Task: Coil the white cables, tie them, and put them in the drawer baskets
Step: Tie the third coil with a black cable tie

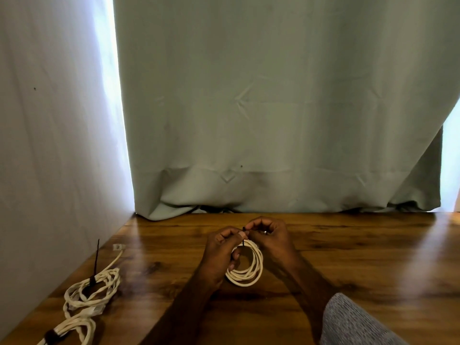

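White cable coil, blk tie, brown woodgrain table.

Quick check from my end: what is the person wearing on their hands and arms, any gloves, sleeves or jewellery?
No gloves: the left hand and right hand are bare, and both forearms are bare up to the frame edge. A small shiny glint shows on a right-hand finger, possibly a ring, too small to confirm. The grey speckled fabric at lower right is likely clothing, not a sleeve on either forearm.
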